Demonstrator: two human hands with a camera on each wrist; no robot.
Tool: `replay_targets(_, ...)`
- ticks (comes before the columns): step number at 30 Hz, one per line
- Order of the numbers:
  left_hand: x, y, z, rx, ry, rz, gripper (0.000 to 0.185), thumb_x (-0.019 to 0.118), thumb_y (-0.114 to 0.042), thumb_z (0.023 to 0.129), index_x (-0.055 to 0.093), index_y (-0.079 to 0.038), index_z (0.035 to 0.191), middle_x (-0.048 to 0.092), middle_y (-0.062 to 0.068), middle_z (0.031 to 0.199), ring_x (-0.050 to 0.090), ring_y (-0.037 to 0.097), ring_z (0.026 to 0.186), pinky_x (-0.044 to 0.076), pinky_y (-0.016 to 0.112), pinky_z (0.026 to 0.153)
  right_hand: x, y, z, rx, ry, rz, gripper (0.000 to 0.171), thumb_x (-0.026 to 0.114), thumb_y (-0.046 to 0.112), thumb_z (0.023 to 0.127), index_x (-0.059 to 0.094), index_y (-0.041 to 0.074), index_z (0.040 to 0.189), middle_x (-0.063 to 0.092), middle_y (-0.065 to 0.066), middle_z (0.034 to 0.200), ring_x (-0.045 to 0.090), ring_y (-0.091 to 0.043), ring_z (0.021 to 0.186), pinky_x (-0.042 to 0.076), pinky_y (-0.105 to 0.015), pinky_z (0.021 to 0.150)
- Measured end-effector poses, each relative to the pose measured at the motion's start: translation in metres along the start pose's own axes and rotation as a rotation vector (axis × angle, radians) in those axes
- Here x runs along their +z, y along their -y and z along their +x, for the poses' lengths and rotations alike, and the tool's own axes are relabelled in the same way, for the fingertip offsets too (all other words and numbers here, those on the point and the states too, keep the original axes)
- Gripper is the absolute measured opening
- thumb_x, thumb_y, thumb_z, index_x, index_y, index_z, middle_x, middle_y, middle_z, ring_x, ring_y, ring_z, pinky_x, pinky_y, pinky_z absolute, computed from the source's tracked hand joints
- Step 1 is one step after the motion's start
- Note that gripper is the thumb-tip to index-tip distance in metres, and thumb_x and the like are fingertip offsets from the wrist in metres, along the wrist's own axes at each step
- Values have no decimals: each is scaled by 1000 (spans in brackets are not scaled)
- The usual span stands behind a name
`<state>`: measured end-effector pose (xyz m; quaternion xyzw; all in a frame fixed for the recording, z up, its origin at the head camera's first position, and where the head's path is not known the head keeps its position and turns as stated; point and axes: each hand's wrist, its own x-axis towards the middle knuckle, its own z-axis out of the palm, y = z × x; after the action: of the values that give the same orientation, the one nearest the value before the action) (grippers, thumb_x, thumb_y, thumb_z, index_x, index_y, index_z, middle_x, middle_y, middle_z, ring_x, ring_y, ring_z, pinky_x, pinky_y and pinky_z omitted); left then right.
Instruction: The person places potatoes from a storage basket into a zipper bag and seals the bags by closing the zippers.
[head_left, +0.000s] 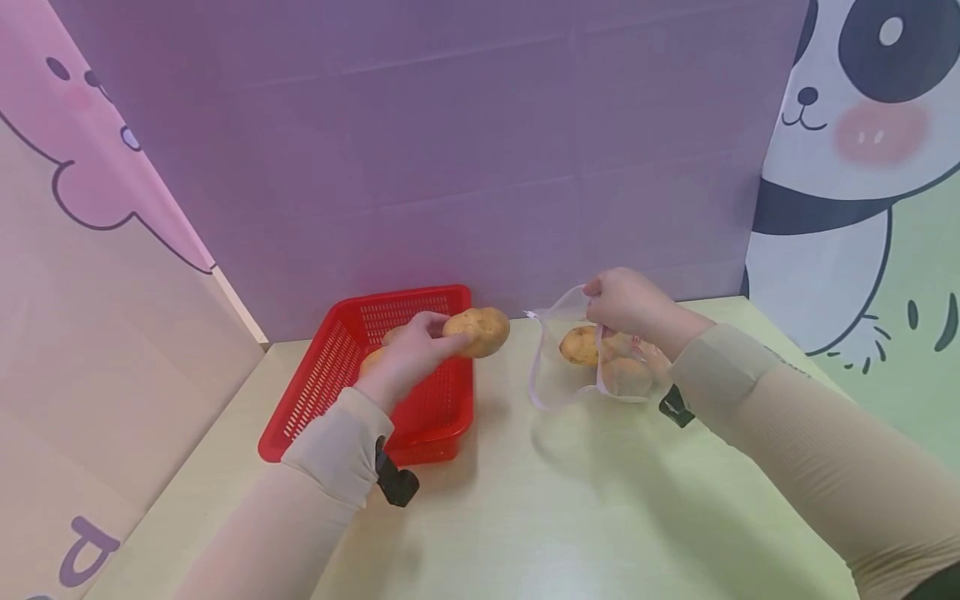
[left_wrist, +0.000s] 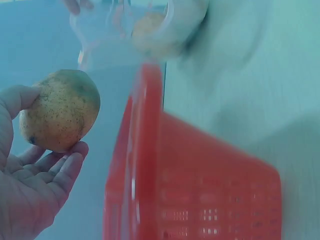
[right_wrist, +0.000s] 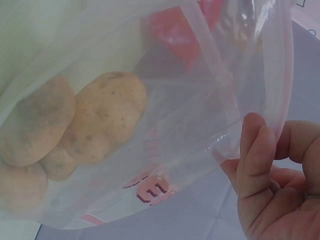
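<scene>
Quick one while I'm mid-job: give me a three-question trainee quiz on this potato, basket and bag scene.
1. Which hand holds the single potato?
2. True or false: the red basket holds no potatoes.
3. The right hand pinches: A) the basket's rim B) the mouth of the clear plastic bag C) a loose potato.

Key
1. The left hand, with the potato beside the basket's right rim.
2. False: the head view shows at least one more potato behind the left hand, inside the basket.
3. B. The right wrist view shows several potatoes inside the bag.
</scene>
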<state>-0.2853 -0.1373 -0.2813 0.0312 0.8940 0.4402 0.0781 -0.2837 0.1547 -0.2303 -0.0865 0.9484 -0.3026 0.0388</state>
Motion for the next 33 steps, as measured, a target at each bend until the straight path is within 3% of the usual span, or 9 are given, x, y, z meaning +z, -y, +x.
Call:
replay_targets(4,8,-7,-7,39,30,-26,66,73,-54,76,45,-29,130,49,-4,123,46,22,116,47,50,91,0,0,0,1,0,-2,50,46,1,85,48,-8,133,63,-21,113,61,-13,62,53,-29,72)
replay_targets(10,27,-23,-16,123,114,-79,55,75,-43,80,47,-24,124,53,-2,120,50,21,113,49,45,91,0,-1,1,12,3,-11,50,47,2,85,49,-7,133,63,-21,113,60,-14,63,50,-29,68)
replay_targets(14,43,-35,-17,176,125,-38,53,74,-40,81,49,-20,124,54,-1,119,53,20,108,51,42,88,1,-2,1,15,4,-11,50,47,2,85,49,-7,133,63,-21,112,60,-14,64,48,-28,63)
replay_targets(22,72,-49,-11,207,126,14,56,74,-40,81,47,-19,125,53,0,122,54,18,105,52,38,83,3,-1,1,11,5,6,50,47,1,83,49,-8,133,62,-22,115,59,-15,64,49,-26,62)
replay_targets(33,99,-58,-2,257,145,104,39,72,-36,83,52,-16,110,58,-1,104,58,17,89,52,32,72,3,2,-1,5,7,-16,50,47,2,83,49,-8,133,60,-22,118,59,-16,66,50,-26,63)
